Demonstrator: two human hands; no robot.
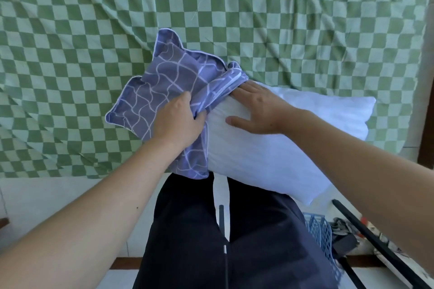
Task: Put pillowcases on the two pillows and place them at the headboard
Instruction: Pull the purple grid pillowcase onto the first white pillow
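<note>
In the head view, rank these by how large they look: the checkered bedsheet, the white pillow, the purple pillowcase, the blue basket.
1. checkered bedsheet
2. white pillow, partly inside the case
3. purple pillowcase, bunched, so its true size is unsure
4. blue basket, only partly visible

Single head view, looking steeply down, close over bed (234,7) edge and person's legs (211,230).

Purple pillowcase (164,84) (white grid lines), white pillow (281,148), green-checked sheet (94,19).
</note>
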